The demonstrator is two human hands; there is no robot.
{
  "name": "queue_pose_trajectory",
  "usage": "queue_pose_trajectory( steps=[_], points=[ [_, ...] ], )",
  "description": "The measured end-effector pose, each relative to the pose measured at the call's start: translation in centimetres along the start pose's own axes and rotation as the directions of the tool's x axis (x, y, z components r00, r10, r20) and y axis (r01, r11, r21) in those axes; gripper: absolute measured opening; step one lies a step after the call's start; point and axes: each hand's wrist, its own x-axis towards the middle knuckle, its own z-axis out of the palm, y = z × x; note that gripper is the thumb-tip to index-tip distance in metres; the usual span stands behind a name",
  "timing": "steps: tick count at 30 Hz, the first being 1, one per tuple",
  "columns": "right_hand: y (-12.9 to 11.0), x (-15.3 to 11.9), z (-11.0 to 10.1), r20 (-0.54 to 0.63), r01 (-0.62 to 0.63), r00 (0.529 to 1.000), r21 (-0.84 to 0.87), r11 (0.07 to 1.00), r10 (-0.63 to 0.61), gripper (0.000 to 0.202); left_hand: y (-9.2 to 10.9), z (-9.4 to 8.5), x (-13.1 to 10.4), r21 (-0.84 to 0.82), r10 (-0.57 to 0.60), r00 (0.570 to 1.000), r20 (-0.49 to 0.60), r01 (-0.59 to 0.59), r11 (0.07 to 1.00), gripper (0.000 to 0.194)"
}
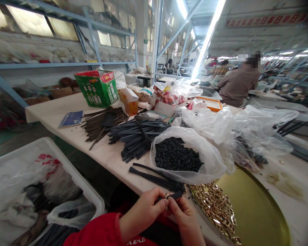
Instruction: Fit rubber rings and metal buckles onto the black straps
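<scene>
My left hand (148,209) and my right hand (184,216) meet at the table's front edge, both with fingers pinched. A dark strap (176,195) lies between them, its end poking out above my right fingers. At my left fingertips a small gold buckle (167,195) sits on the strap, mostly covered by the thumbs. Just beyond the hands, loose black straps (154,177) lie on the table. To the right, many gold buckles (215,201) are heaped on a round gold tray (259,208). A clear plastic bag (213,164) stands open, full of small black loops (178,155).
Bundles of dark straps (133,135) and brown straps (100,123) lie further back, near a blue booklet (71,119) and a green carton (97,89). Plastic bags (213,123) crowd the back right. A white bin (101,201) stands at left. A person (237,83) sits beyond.
</scene>
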Motion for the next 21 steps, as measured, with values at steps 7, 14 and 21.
queue_pose_trajectory(
  steps=[7, 14, 21],
  points=[
    [0.0, -0.3, -0.3, 0.039, -0.069, 0.997, 0.068, 0.995, 0.066, 0.033, 0.3, 0.2, 0.0, -0.038, -0.114, 0.993, 0.005, 0.114, 0.993, 0.019],
    [0.2, -1.0, -0.4, -0.003, 0.317, 0.939, -0.372, 0.873, -0.343, 0.022, 0.0, 0.4, 0.0, 0.095, -0.138, 0.988, -0.064, 0.144, 0.985, 0.013],
    [0.8, 0.1, -2.1, 0.163, 0.282, 0.959, -0.508, 0.814, -0.231, 0.020, -0.3, -0.3, -0.3, -0.056, -0.187, 0.975, 0.120, 0.195, 0.979, 0.022]
  ],
)
